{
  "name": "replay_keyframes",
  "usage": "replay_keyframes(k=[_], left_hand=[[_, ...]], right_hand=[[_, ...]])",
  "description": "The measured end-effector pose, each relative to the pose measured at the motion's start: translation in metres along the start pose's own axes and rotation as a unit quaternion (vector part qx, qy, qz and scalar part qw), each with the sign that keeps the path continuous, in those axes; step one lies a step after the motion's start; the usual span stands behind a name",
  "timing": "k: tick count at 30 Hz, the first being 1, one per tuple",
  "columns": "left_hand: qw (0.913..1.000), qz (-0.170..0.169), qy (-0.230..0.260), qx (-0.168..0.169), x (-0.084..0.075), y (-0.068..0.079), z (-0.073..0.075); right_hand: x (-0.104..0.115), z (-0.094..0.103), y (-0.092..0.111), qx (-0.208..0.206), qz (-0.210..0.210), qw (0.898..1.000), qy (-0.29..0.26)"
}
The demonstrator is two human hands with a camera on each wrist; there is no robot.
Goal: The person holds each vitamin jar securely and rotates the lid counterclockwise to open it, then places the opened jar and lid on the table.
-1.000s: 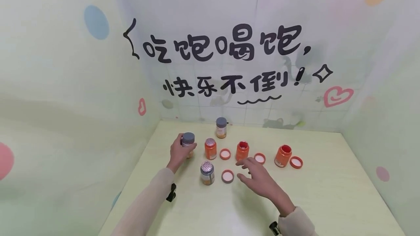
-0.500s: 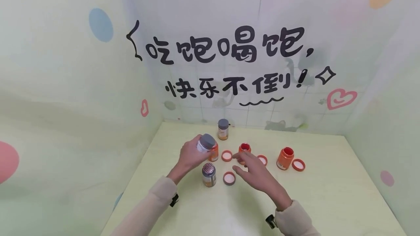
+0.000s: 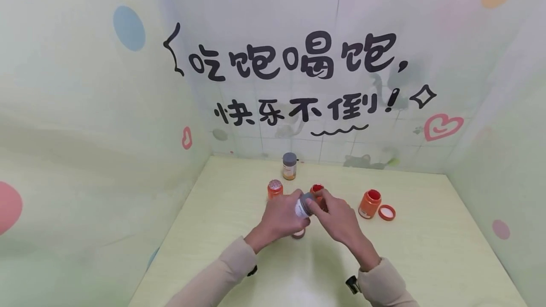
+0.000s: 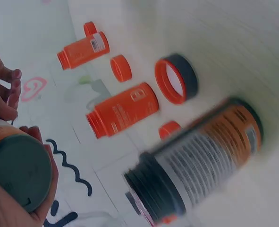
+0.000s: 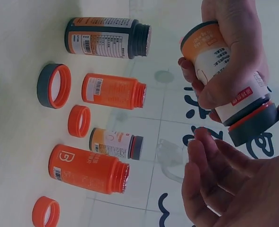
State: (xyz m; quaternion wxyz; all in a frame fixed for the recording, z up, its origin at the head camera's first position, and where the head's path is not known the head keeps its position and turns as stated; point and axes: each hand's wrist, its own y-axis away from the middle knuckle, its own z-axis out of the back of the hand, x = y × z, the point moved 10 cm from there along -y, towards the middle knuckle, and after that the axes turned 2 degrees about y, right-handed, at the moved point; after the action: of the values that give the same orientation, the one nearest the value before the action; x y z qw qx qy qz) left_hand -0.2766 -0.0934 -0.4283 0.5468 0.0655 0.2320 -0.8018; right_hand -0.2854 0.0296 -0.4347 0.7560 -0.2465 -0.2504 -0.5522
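My left hand (image 3: 279,217) grips a supplement bottle (image 5: 215,61) with a white and orange label, tilted in the air above the table. Its dark grey screw cap (image 5: 255,124) is on, with a red ring showing under it. My right hand (image 3: 341,221) is at the cap end, thumb right at the cap's edge, fingers loosely bent and apart below it. Behind the hands stands a grey bottle (image 5: 106,38) without its cap, silver foil over its mouth, mostly hidden in the head view. A grey cap with red lining (image 5: 54,86) lies beside it.
Several uncapped orange bottles stand in a row, among them a foil-topped bottle (image 3: 275,189) and a bottle at the right (image 3: 369,204) with its cap (image 3: 386,212) beside it. A capped grey bottle (image 3: 289,167) stands near the printed back wall (image 3: 256,148).
My left hand has lifted the grey-capped bottle from the table's left side and carried it right, tilting it toward my right hand. My right hand has moved slightly and now meets the cap end.
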Motion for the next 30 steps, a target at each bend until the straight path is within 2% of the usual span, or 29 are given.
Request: replay_keyframes(k=[5,9,16,21,23,25,27,30], left_hand=[[0.9967,-0.038,-0.069,-0.019,-0.028,0.0,-0.01],[0.9939,-0.051,-0.09,-0.038,-0.043,0.0,-0.014],[0.9992,-0.033,-0.023,-0.007,-0.053,-0.005,-0.016],[0.9981,-0.013,0.041,0.044,-0.053,-0.006,-0.025],[0.997,-0.008,0.051,0.057,-0.052,-0.004,-0.029],[0.9973,-0.007,0.045,0.058,-0.051,-0.003,-0.03],[0.9984,-0.01,0.02,0.051,-0.05,-0.002,-0.031],[0.999,-0.017,-0.012,0.04,-0.05,0.0,-0.032]], right_hand=[[-0.013,0.004,0.002,-0.005,-0.047,0.998,0.045],[-0.02,0.012,0.005,-0.039,-0.066,0.996,0.054],[-0.024,0.029,0.011,-0.12,-0.041,0.992,0.01],[-0.015,0.038,0.015,-0.152,0.05,0.987,-0.002],[-0.01,0.039,0.017,-0.151,0.087,0.985,0.017],[-0.009,0.037,0.017,-0.134,0.096,0.986,0.038],[-0.014,0.034,0.015,-0.105,0.071,0.991,0.044],[-0.026,0.028,0.013,-0.055,0.001,0.998,0.03]])
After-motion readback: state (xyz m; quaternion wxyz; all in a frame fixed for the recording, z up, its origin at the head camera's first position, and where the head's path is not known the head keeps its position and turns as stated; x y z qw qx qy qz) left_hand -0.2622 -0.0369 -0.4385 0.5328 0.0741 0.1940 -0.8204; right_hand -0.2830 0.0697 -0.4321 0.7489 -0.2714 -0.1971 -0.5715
